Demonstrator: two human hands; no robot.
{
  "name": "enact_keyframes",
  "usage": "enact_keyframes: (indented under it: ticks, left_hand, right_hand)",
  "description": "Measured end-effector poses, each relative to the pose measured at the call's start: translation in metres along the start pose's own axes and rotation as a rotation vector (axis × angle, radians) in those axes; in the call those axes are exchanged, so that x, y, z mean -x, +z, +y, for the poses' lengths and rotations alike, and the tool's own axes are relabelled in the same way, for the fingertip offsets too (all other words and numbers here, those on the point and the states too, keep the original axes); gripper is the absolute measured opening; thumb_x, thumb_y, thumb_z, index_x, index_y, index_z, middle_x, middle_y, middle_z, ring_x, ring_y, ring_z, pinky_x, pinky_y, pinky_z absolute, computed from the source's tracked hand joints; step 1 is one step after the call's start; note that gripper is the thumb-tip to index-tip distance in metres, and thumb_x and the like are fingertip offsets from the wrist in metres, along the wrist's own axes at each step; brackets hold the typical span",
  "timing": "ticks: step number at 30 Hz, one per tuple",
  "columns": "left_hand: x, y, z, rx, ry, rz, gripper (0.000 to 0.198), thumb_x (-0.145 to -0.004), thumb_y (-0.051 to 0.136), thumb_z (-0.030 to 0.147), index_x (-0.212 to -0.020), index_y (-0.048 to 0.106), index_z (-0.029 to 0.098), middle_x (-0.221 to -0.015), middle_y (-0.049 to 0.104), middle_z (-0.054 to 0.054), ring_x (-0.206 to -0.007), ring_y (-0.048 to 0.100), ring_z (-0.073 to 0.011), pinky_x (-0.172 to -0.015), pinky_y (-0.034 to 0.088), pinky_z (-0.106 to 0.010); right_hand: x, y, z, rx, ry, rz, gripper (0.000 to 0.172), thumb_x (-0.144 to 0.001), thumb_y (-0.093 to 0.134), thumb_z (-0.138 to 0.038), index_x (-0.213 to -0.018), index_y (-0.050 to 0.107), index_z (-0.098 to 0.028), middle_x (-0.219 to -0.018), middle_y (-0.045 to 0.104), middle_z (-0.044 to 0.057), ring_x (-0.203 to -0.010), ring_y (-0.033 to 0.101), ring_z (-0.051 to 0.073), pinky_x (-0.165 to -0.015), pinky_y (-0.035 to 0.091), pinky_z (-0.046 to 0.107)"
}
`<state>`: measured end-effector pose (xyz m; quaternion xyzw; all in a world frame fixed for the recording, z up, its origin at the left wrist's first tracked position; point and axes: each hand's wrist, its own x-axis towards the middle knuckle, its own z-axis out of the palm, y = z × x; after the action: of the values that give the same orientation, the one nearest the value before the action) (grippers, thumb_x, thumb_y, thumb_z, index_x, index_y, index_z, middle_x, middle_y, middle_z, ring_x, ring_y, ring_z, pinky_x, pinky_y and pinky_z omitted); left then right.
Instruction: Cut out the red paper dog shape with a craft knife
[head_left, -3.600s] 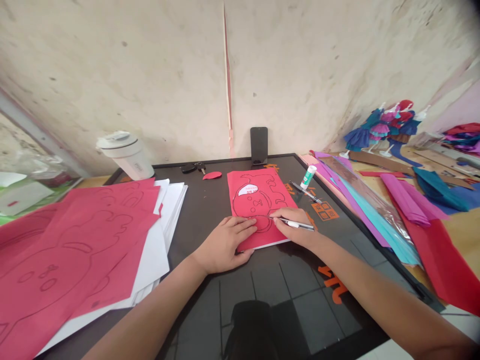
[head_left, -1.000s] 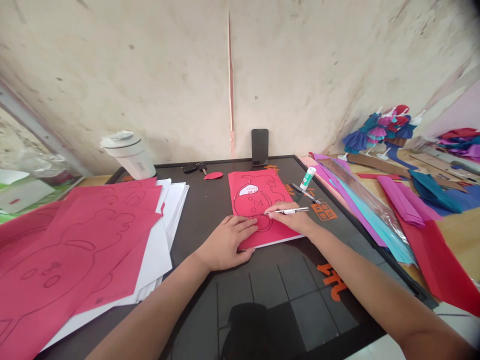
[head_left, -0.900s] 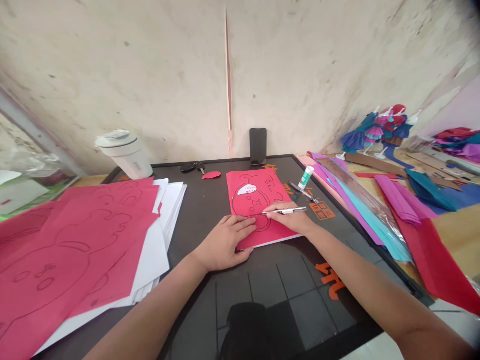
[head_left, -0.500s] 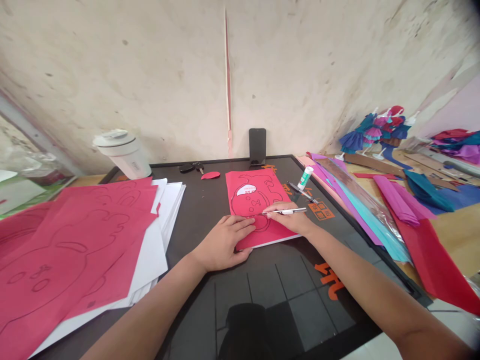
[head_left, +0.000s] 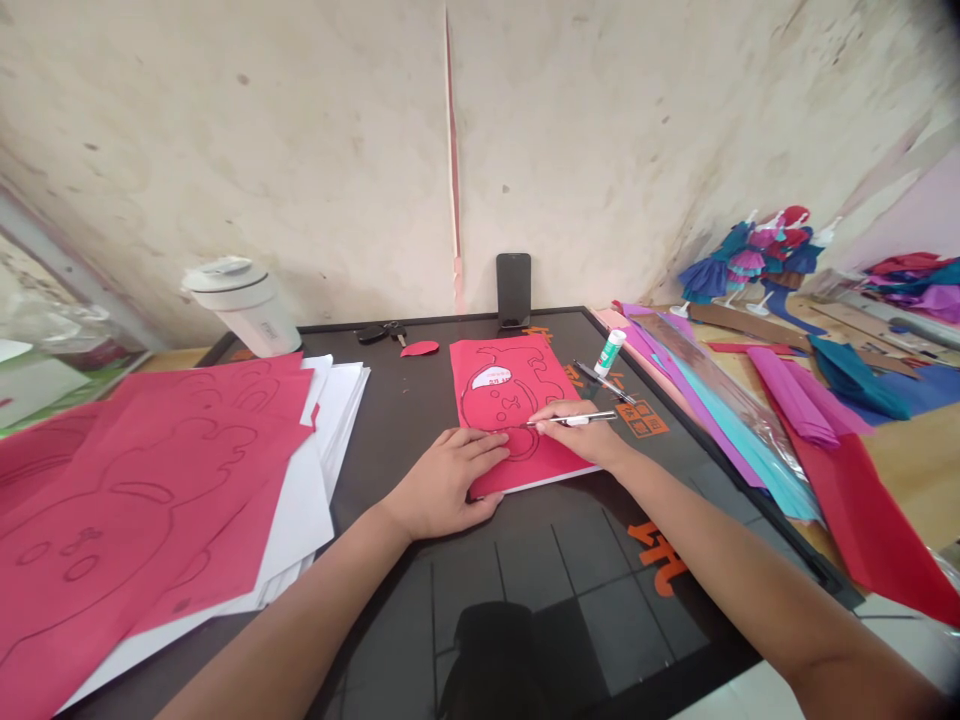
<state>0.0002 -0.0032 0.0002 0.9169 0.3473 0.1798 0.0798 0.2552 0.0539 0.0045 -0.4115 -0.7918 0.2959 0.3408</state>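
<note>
Several paper piles are crowding a black glass worktop (head_left: pixel 390 470), leaving open room only along its near side. Traced pink sheets over white paper (head_left: pixel 127 500) are spreading past the left edge, while coloured tissue strips (head_left: pixel 720 410) are lying along the right edge. A traced red sheet (head_left: pixel 510 365) is lying mid-worktop, partly covered by both hands. The left hand (head_left: pixel 442 485) is pressing flat, its grip wide open. The right hand (head_left: pixel 577 435) is holding a slim silver pen-like tool (head_left: pixel 581 420) in a narrow grip, its tip hard to make out. A glue stick (head_left: pixel 610 352) is lying just beyond.
</note>
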Motion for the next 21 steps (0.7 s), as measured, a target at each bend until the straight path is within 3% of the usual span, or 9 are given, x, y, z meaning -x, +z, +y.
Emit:
enact_keyframes:
  ticks: [11,21]
  left_hand:
    - [0.000,-0.001,0.000,0.010,0.000,0.017,0.053,-0.087,0.058,0.035,-0.138,0.055,0.023,-0.141,0.058,-0.008,-0.123,0.054,-0.0318,-0.104,0.041,-0.051]
    - [0.001,0.000,0.000,-0.014,0.016,0.018,0.049,-0.088,0.057,0.035,-0.134,0.057,0.021,-0.140,0.057,-0.010,-0.123,0.054,-0.0321,-0.104,0.041,-0.051]
  right_hand:
    - [0.005,-0.003,-0.004,0.057,-0.012,0.026,0.016,-0.083,0.060,-0.023,-0.083,0.076,-0.020,-0.083,0.078,0.003,-0.074,0.071,0.017,-0.070,0.054,0.028]
    - [0.011,-0.004,-0.009,0.080,0.074,0.071,0.016,-0.078,0.059,-0.018,-0.072,0.073,-0.020,-0.063,0.073,0.000,-0.058,0.067,0.015,-0.056,0.049,0.024]
